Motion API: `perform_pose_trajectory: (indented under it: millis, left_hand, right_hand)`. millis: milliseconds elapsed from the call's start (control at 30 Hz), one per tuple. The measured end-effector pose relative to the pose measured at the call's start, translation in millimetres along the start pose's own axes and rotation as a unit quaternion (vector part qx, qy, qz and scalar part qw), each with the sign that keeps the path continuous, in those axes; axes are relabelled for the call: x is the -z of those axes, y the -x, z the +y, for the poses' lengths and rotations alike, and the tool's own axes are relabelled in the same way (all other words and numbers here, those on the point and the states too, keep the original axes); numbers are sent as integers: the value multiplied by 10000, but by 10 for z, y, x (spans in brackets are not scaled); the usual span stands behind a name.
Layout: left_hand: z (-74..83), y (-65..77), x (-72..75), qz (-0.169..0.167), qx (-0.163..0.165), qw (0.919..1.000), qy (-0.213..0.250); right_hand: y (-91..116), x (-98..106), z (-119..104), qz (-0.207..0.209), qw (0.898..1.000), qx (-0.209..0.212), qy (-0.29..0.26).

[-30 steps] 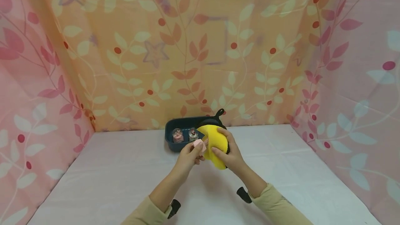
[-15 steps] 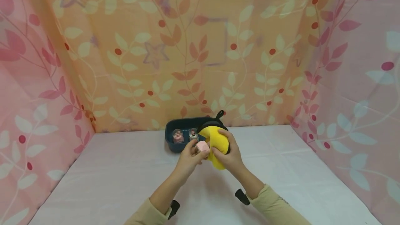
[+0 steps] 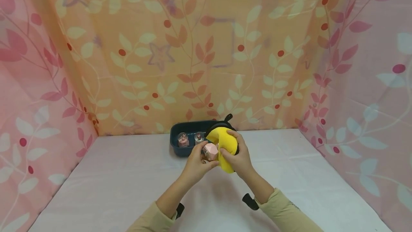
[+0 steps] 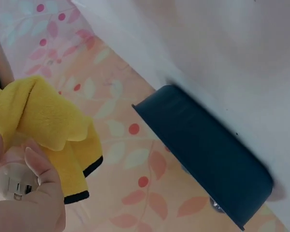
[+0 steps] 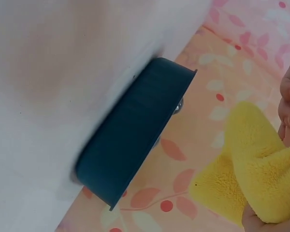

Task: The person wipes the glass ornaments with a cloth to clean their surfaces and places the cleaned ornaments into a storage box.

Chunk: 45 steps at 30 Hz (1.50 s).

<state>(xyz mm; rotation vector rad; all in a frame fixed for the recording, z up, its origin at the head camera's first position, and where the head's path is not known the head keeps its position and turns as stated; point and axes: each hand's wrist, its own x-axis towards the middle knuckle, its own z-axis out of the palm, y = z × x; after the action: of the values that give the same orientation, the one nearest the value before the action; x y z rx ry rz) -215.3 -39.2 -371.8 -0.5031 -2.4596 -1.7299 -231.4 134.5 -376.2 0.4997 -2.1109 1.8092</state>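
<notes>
My left hand (image 3: 194,165) holds a small snow globe with a pink faceted base (image 3: 211,151) between thumb and fingers. In the left wrist view, a pale face of this globe (image 4: 12,183) shows a small dark switch. My right hand (image 3: 240,157) grips a yellow cloth (image 3: 227,143) with black edging and a black hanging loop. The cloth lies against the globe and hides part of it. Behind the hands stands a dark blue tray (image 3: 180,151), with a pink-based snow globe (image 3: 183,140) and another snow globe with a dark figure (image 3: 199,138) inside.
The tray stands near the back of a white-covered table (image 3: 128,182). A yellow floral curtain (image 3: 193,63) hangs right behind it, and pink floral curtains (image 3: 29,99) enclose the sides. Black camera mounts (image 3: 250,201) stick out at both wrists.
The left hand has turned the held globe, so more of its pink base faces the head camera. The left fingers have spread wider around it. The cloth has shifted slightly right.
</notes>
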Motion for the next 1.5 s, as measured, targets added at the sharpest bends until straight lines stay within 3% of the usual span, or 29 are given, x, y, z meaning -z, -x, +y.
perform_pose_trajectory:
  millis: [167, 333, 600, 800, 933, 1100, 1333, 1433, 1500]
  left_hand:
    - [-24, -12, 2, 53, -101, 9998, 132]
    - [-69, -19, 25, -55, 406, 9965, 728]
    - [-102, -44, 37, -234, 1102, 9769, 1818]
    - [-81, -53, 80, -161, 1156, 9701, 2127]
    - [-57, -49, 105, -81, 1243, 9664, 2246]
    - [-47, -44, 108, -98, 1366, 9622, 2356]
    - [9, -11, 86, -268, 1260, 9648, 2294]
    - [9, -4, 80, -386, 1278, 9684, 2106]
    - [6, -1, 77, -430, 1311, 9709, 1958]
  right_hand:
    - [-23, 14, 15, -55, 9991, -348, -229]
    - [-66, 37, 66, 218, 9914, -888, -933]
    - [-95, 45, 120, 587, 9796, -1400, -1315]
    - [-89, 60, 132, 631, 9790, -1513, -1209]
    - [-67, 91, 117, 635, 9827, -1168, -1290]
    - [-38, 86, 68, 219, 9918, -290, -1226]
    - [0, 33, 37, -612, 9922, 865, -660]
    - [13, 11, 51, -707, 9906, 1106, -395]
    - [27, -5, 72, -551, 9921, 1109, -202]
